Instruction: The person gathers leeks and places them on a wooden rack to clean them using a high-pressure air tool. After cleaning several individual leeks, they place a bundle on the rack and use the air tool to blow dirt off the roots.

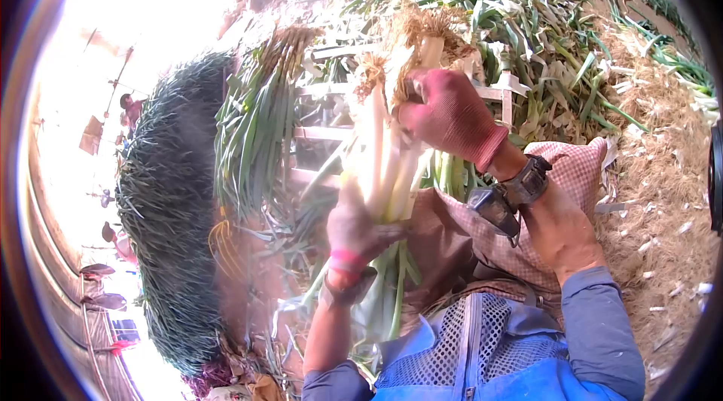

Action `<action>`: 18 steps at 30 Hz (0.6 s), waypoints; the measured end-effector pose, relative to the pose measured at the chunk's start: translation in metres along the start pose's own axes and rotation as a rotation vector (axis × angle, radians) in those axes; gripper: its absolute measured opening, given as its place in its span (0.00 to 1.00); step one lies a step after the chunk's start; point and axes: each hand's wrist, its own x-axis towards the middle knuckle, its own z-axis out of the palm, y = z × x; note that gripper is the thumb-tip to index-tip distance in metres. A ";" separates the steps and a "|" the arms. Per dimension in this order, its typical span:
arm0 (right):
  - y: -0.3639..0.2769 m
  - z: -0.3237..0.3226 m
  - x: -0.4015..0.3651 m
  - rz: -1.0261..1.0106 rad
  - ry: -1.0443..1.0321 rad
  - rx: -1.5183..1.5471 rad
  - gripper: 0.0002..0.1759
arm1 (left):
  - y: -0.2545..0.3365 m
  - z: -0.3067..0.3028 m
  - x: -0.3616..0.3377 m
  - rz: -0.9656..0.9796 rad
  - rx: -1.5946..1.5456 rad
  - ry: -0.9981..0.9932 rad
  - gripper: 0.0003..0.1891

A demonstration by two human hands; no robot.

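In front of my chest I see a bunch of leeks (382, 152), roots up, white stalks in the middle and green leaves hanging down. My left hand (355, 231), in a pale glove with a pink cuff, is wrapped round the lower part of the stalks. Up at the root end, my right hand (450, 113), in a red glove, is closed against the stalks and roots; what its fingers pinch is hidden. Brown fibrous roots (422, 24) top the bunch.
White slats (324, 133) lie behind the bunch. More leeks (256, 115) are piled at left, beside a long dark green stack (169, 213). Loose leaves (527, 24) cover the upper right; root scraps (648, 198) litter the ground. A distant person (131, 109) is at far left.
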 end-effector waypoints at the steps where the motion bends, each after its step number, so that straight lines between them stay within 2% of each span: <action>1: -0.001 0.001 0.003 -0.053 0.042 -0.031 0.07 | 0.008 -0.002 0.000 0.005 0.030 -0.001 0.62; 3: -0.008 -0.009 0.006 0.097 0.030 0.173 0.07 | -0.006 0.000 0.003 0.035 0.020 0.011 0.61; 4: 0.000 -0.005 0.016 0.023 0.124 0.219 0.07 | -0.011 0.000 0.003 0.067 0.016 0.021 0.61; 5: -0.001 -0.009 0.017 0.059 0.139 0.203 0.05 | -0.013 0.000 0.002 0.061 0.010 0.023 0.61; 8: 0.003 -0.006 0.024 -0.002 0.190 0.047 0.05 | 0.004 -0.008 -0.001 0.007 0.076 0.024 0.61; 11: 0.019 -0.007 0.037 0.031 0.269 0.195 0.10 | 0.003 -0.010 0.001 -0.010 0.117 0.031 0.60; 13: 0.005 -0.010 0.040 0.197 0.240 0.299 0.11 | -0.004 -0.008 -0.002 0.042 0.234 0.088 0.61; 14: 0.013 -0.006 0.045 0.141 0.202 0.151 0.11 | -0.005 -0.008 0.000 0.013 0.275 0.070 0.60; 15: 0.024 -0.013 0.051 0.147 0.046 0.001 0.12 | -0.011 -0.007 -0.001 0.018 0.267 0.076 0.60; 17: 0.014 -0.031 0.051 0.126 0.019 -0.161 0.17 | -0.025 -0.003 0.000 0.115 0.420 0.173 0.59; 18: -0.008 -0.042 0.048 0.061 0.049 -0.132 0.23 | -0.027 -0.003 -0.001 0.099 0.449 0.158 0.57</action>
